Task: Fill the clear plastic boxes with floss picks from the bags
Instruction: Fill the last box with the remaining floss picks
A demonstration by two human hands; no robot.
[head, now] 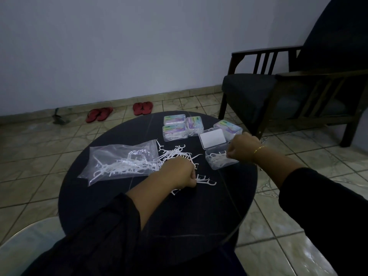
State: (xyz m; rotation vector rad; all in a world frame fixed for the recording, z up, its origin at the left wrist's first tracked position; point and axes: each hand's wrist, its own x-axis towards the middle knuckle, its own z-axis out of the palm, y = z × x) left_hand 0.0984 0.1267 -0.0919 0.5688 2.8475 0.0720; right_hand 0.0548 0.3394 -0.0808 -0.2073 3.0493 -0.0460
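two hands work: the left hand grips floss picks, the right hand pinches some over the open box; picks could slip off the bench.

Dim indoor shot, cool bluish cast, wide-angle bend at edges.
Soft even light, no hard shadows; dark table and sleeves lose detail. White floss picks by the left hand read clearly; faint sheen on the bag; corners smeared.

Clear glossy plastic boxes, crinkled transparent bag, white plastic picks, dark matt table, glazed tiles, wooden chair
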